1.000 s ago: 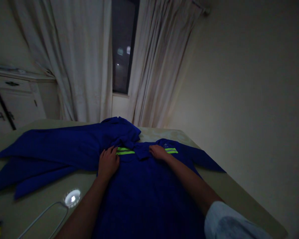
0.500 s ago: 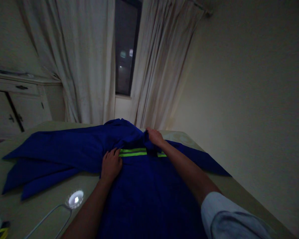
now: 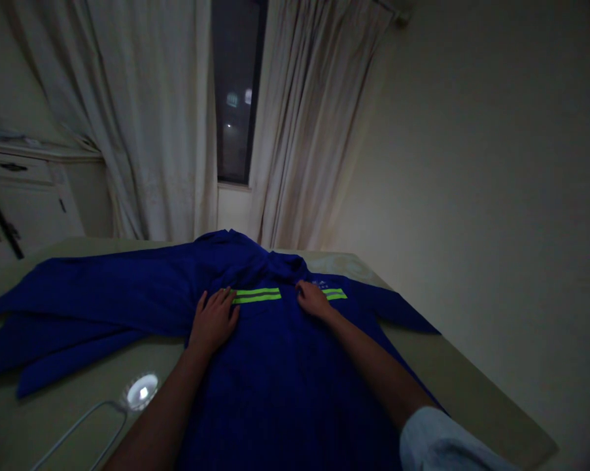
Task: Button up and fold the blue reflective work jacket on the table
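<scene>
**Left hand and right hand open on the blue jacket**

Neither hand grips anything. Your left lies flat with fingers spread, just beside the green stripes. Your right rests lightly on the cloth beyond them. The jacket lies on a beige surface, its sleeve spread out to your left, near a round white light.

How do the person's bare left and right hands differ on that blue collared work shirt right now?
The left hand lies flat with fingers spread; the right hand has its fingers closer together, slightly curled. The left hand sits by the longer lime reflective stripe, the right hand by the shorter lime reflective stripe. The right arm shows a pale grey sleeve; the left arm shows none. Both hands lie palm down on the blue collared work shirt.
</scene>
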{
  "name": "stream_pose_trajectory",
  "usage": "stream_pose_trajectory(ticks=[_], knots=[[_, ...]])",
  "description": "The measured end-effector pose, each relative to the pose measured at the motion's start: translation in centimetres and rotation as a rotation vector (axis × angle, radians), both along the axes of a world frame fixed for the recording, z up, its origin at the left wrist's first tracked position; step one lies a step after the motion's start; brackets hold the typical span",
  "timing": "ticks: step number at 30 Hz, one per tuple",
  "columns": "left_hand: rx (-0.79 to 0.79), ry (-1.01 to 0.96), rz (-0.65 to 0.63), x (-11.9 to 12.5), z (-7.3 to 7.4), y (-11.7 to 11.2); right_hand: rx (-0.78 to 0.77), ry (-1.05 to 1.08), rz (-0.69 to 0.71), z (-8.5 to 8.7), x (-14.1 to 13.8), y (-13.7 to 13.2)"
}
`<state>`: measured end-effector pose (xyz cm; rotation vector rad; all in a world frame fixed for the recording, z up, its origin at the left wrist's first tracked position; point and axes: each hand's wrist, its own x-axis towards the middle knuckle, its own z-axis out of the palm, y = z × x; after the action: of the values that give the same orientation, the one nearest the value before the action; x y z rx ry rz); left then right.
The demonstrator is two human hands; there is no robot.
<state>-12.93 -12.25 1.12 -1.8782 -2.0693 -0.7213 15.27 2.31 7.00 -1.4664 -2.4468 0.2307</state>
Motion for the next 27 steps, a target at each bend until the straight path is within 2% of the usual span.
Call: stream_pose_trajectory(ticks=[3, 7, 9, 11, 15, 17, 20, 24, 25, 27], knots=[[-0.015, 0.003, 0.012, -0.1, 0.1, 0.0, -0.004, 0.036, -0.078, 0.3, 0.5, -0.6], [-0.052, 0.031, 0.008, -0.2, -0.3, 0.3, -0.063, 0.008, 0.096, -0.9, 0.8, -4.0], [-0.081, 0.047, 0.009, -0.3, -0.6, 0.4, -0.051, 0.023, 0.127, -1.5, 1.0, -5.4], [-0.112, 0.057, 0.009, -0.4, -0.7, 0.5, -0.049, 0.084, 0.06, -1.7, 1.5, -5.8], [-0.136, 0.072, 0.0, -0.7, -0.5, 0.4, -0.069, 0.212, -0.105, -1.0, 3.9, -5.0], [-0.138, 0.072, 0.004, -0.7, -0.4, 0.4, -0.09, 0.315, -0.122, -0.5, 5.4, -5.9], [-0.126, 0.061, 0.012, -0.7, 0.0, 0.4, -0.118, 0.432, 0.024, 0.0, 7.5, -10.8], [-0.007, 0.123, -0.042, -0.1, 0.9, 0.0, -0.187, 0.225, 0.311, 0.4, 9.4, -21.3], [0.012, 0.16, -0.08, 0.0, 1.2, -0.2, -0.196, 0.165, 0.338, 0.4, 9.8, -23.7], [0.004, 0.227, -0.171, 0.3, 1.7, -0.7, -0.198, 0.108, 0.304, 0.4, 10.6, -27.0]])
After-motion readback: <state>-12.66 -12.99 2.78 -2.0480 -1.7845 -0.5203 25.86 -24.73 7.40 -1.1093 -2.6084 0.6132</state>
